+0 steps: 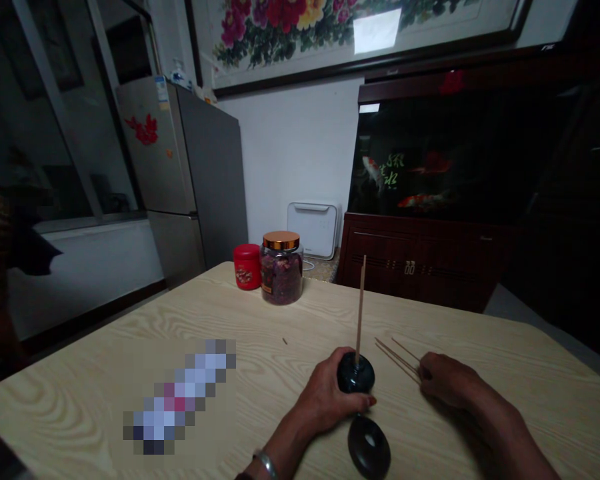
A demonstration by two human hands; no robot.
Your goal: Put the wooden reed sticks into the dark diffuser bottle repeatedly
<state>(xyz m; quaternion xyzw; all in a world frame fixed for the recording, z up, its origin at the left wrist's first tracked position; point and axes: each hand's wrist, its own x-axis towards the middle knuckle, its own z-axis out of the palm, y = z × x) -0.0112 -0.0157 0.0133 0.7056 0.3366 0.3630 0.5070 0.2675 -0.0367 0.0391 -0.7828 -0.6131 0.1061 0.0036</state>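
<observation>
My left hand (327, 390) wraps round a small dark, glossy incense holder (357, 379) on the wooden table. Thin brown incense sticks (361, 307) stand upright in its top, close together. In front of it, towards me, lies a dark oval piece (369, 445) with a pale spot at its middle. To the right, my right hand (445, 379) is closed on several loose incense sticks (399, 359), which point away to the left, low over the table.
A red canister (248, 267) and a copper-lidded jar (282, 270) stand at the table's far edge. A blurred long object (180, 397) lies at left. Between it and my left hand is a tiny brown bit (285, 341). Behind are a refrigerator (213, 173) and a fish tank (430, 153).
</observation>
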